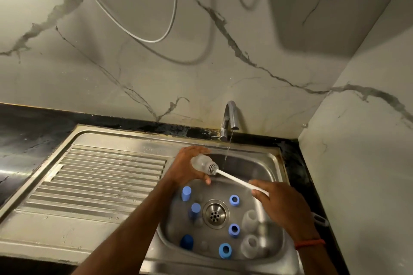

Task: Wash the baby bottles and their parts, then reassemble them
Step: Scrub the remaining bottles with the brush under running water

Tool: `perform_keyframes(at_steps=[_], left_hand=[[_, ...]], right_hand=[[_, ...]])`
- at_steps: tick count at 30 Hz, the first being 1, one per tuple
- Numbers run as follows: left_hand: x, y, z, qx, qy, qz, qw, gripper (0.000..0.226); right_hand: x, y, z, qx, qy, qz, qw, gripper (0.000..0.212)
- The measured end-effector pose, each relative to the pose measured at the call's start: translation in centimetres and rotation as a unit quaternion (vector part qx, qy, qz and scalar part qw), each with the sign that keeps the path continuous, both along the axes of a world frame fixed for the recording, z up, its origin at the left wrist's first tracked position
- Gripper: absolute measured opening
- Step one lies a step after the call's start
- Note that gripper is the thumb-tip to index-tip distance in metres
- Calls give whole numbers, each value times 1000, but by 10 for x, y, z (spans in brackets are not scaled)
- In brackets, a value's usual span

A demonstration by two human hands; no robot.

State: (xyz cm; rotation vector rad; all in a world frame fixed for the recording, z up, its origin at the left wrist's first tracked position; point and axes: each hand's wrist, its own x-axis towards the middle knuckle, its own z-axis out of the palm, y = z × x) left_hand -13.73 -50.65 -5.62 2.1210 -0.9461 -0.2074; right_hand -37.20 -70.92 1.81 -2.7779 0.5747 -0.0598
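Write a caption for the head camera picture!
Left hand holds a clear bottle over the sink; right hand holds a brush at its mouth.

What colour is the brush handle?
White handle, with a grey bristle head; the head view shows it.

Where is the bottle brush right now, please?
In the head view the bottle brush is over the sink, far half: its bristle head sits at the mouth of the clear bottle in the left hand, its handle running into the right hand.

left hand curled, right hand pinching
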Motion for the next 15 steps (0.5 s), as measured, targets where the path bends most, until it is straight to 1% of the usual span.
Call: perform_keyframes(at_steps=[1, 2, 3, 4, 5, 6, 7, 8, 9, 10, 12, 14, 15], left_hand=[[-2, 2, 3, -28, 16, 11, 999, 88], [-6, 4, 6, -73, 44, 35, 996, 82], [-13, 4, 11, -138, 82, 75, 984, 69], [-20, 4, 16, -225, 136, 134, 956, 51], [-26, 3, 20, -326, 215, 203, 898, 34], [-29, 2, 22, -422, 310, 259, 812, 25], [-30, 1, 20, -493, 399, 279, 721, 28], [-30, 0, 16, -533, 467, 273, 651, 32], [-32, 0, 15, -546, 514, 256, 609, 34], [-34, -1, 13, -549, 548, 242, 583, 36], [-41, -5, 14, -546, 578, 251, 552, 39], [-42, -4, 19, -543, 594, 265, 531, 37], [-40, -4, 20, -530, 605, 266, 531, 35]], right_hand=[[0, 2, -2, -13, 0, -2, 1000, 36], [-1, 3, -4, -24, -4, -2, 1000, 38], [-2, 3, -6, -24, -12, 0, 1000, 38], [-2, 3, -6, -14, -23, 5, 1000, 38], [-3, 5, -6, -3, -34, 14, 999, 37], [-3, 7, -6, 9, -40, 24, 999, 36], [-3, 10, -6, 21, -44, 35, 998, 35], [-3, 12, -7, 30, -45, 44, 998, 36], [-3, 15, -8, 31, -41, 49, 997, 36], [-3, 16, -9, 31, -38, 55, 997, 36], [-2, 20, -9, 37, -35, 62, 997, 34], [-2, 24, -8, 40, -40, 64, 996, 33], [-1, 26, -8, 37, -44, 65, 996, 33]])
